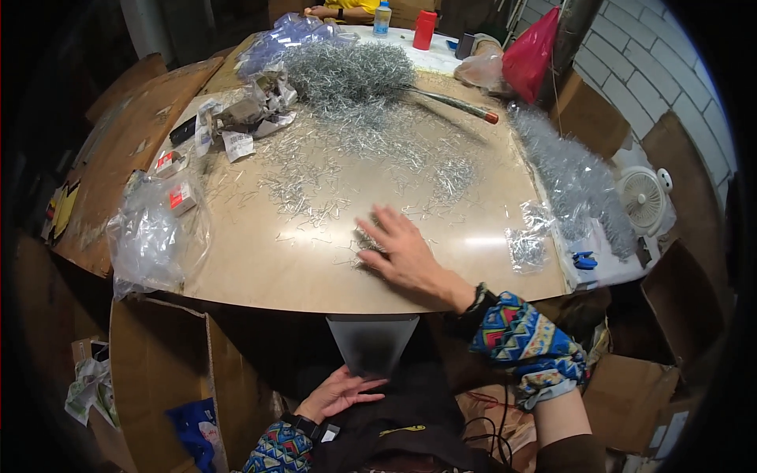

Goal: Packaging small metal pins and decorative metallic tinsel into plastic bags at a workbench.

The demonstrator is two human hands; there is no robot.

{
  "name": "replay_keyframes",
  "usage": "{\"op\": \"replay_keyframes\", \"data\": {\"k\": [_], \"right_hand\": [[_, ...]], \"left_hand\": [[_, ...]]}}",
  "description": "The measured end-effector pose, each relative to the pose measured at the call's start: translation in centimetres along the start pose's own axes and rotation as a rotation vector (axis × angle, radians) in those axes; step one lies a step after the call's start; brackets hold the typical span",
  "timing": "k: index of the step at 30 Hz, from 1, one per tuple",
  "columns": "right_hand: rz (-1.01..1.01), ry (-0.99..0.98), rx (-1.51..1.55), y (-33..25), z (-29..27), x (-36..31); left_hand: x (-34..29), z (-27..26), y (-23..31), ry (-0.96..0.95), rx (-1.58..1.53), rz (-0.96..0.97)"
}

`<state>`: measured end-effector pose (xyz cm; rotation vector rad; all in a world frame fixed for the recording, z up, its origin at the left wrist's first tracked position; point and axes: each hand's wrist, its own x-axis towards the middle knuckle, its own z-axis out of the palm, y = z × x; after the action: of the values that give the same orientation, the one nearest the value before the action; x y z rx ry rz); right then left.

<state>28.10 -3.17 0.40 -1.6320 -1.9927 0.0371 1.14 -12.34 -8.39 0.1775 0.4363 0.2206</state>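
Note:
My right hand (401, 251) lies palm down on the tabletop with its fingers spread. Under and beside its fingers is a small cluster of bent wire pieces (367, 239), partly hidden by the hand. At the table's front edge a grey chute (373, 339) slopes down toward my lap. By its lower end is my left hand (341, 392), fingers stretched out, with nothing visible in them. More loose wire pieces (303, 189) are scattered over the middle of the table, thinning out from a large tangled heap (347, 75) at the back.
A red-tipped rod (457, 104) juts from the heap. Filled clear packets (527, 248) and blue clippers (584, 260) lie at the right, near a white fan (643, 197). Plastic bags (150, 240) sit at the left edge. Another person's arm (335, 12) shows at the far side.

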Motion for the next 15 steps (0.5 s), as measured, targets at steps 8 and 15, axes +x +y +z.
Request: {"op": "replay_keyframes", "data": {"k": [8,15], "right_hand": [[0.051,-0.075,-0.047,-8.7,1.0,-5.5],[0.203,-0.152,0.435,-8.6,-4.6,-6.7]], "left_hand": [[1.0,-5.4,-1.6,0.232,0.376,-0.060],[0.3,-1.2,0.9,0.229,0.456,-0.144]]}}
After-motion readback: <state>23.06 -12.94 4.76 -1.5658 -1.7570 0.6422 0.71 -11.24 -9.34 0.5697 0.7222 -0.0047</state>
